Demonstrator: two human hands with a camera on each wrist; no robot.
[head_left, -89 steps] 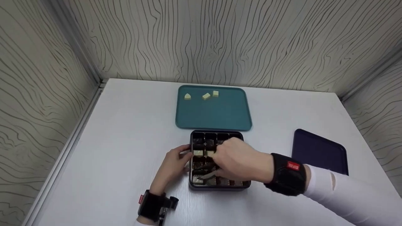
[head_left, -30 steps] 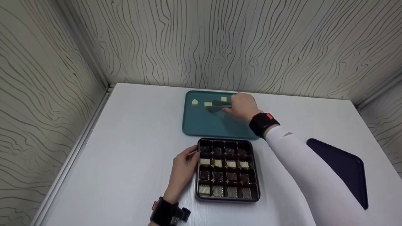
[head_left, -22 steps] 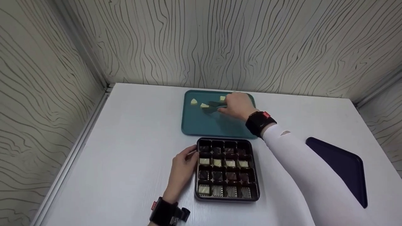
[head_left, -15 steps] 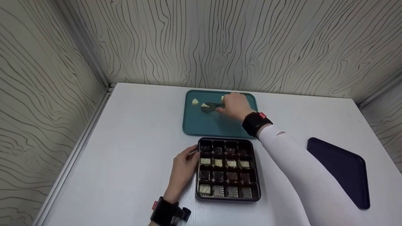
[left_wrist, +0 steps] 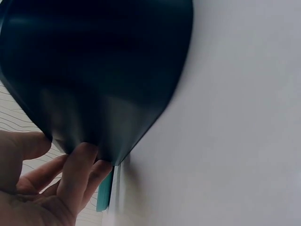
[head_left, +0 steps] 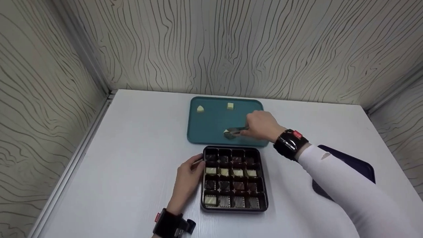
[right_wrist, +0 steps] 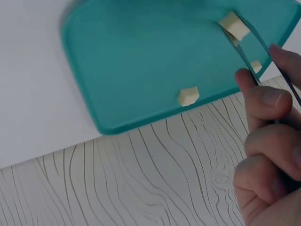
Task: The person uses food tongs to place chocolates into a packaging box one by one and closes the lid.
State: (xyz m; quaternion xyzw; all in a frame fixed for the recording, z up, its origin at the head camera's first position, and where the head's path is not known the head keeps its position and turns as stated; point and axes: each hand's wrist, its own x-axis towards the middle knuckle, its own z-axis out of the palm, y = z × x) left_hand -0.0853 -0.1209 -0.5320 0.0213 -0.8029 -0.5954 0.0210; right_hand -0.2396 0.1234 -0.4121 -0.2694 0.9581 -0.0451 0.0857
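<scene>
The right hand [head_left: 262, 125] is closed round the tongs [head_left: 238, 129], and the tips of the tongs grip one pale piece [right_wrist: 235, 27] over the near part of the teal tray [head_left: 210, 124]. I suppose that the tongs are used so that the fingers do not mark this piece. The left hand [head_left: 186, 180] is at the left side of the box [head_left: 234, 210]; its fingers are relaxed, not wrapped round anything, and their tips touch the outer wall, probably in order that the box does not slide on the bench [head_left: 132, 158]. The box stands just beside the near edge of the teal tray, which seems to put both within easy reach. In its near row, a pale block [head_left: 210, 200] sits in the left cell, and the other three cells show ribbed cups [head_left: 239, 202]. On the far half of the teal tray lie a wedge [head_left: 200, 108] at left and a cube [head_left: 230, 106], apart from each other.

How high the gripped piece is above the surface is difficult to judge. The dark pieces [head_left: 239, 186] almost melt into their dark cells. The right sleeve [head_left: 350, 185] covers much of the dark tray [head_left: 355, 163], and whether the left thumb presses on the rim, I cannot tell
</scene>
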